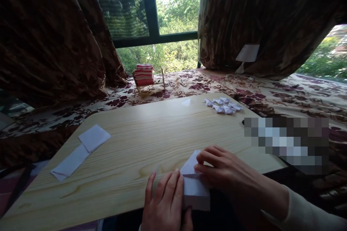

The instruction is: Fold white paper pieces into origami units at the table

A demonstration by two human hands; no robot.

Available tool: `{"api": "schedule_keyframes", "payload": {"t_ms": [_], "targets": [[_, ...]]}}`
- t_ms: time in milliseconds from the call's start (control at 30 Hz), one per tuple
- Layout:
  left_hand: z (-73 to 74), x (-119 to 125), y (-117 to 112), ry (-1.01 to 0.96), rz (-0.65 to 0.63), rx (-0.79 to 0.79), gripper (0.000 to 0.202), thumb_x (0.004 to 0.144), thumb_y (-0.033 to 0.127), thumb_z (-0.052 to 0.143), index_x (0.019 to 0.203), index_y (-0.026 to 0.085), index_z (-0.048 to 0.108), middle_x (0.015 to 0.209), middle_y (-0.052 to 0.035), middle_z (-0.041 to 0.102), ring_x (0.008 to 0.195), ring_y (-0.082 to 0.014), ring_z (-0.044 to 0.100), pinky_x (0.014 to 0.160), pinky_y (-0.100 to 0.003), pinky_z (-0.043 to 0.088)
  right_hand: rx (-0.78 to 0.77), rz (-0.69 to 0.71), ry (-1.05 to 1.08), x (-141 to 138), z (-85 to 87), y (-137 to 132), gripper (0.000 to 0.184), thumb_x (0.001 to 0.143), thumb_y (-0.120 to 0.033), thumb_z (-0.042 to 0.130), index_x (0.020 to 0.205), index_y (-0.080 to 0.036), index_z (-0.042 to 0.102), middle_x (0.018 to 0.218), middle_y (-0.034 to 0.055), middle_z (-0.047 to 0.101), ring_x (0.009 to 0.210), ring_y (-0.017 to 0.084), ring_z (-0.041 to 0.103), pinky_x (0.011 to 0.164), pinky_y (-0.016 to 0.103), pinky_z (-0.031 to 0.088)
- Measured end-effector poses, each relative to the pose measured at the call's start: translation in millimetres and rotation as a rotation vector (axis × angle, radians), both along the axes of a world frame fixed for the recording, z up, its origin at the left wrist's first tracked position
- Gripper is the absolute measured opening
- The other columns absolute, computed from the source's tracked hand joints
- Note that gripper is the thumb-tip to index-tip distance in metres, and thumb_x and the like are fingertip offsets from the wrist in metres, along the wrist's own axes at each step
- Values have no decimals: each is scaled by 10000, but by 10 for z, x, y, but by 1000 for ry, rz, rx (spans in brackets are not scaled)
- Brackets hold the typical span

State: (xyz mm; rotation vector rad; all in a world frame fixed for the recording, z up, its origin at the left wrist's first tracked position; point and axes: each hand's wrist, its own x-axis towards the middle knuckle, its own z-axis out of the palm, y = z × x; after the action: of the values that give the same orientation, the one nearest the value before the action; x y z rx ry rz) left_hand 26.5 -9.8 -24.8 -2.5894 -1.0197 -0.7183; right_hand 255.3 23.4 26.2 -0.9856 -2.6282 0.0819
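Note:
A white sheet of paper [195, 187], partly folded, lies at the near edge of a light wooden table [141, 140]. My left hand [166, 204] rests flat beside it, fingers stretched out and touching its left side. My right hand [225, 173] lies on the paper's right part, its fingertips pressed together on a fold near the middle.
Two white paper pieces [81, 149] lie at the table's left. Several small folded paper shapes [223, 105] sit at the far right corner. Behind, on floral cloth, stands a small wooden rack with red-striped fabric [144, 75]. Dark curtains and a window close the back.

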Motion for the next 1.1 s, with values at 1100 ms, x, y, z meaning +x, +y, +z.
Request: {"api": "schedule_keyframes", "payload": {"t_ms": [1100], "targets": [[-126,75,-116,-289,70,-24,350,813,263,543,1154,239,620,1117,-119,633,1122,-243,522,1031,-484,276,111,53,2,-97,-32,35,115,922,-192,475,861,-166,569,877,42,557,789,186,447,701,326,337]]}}
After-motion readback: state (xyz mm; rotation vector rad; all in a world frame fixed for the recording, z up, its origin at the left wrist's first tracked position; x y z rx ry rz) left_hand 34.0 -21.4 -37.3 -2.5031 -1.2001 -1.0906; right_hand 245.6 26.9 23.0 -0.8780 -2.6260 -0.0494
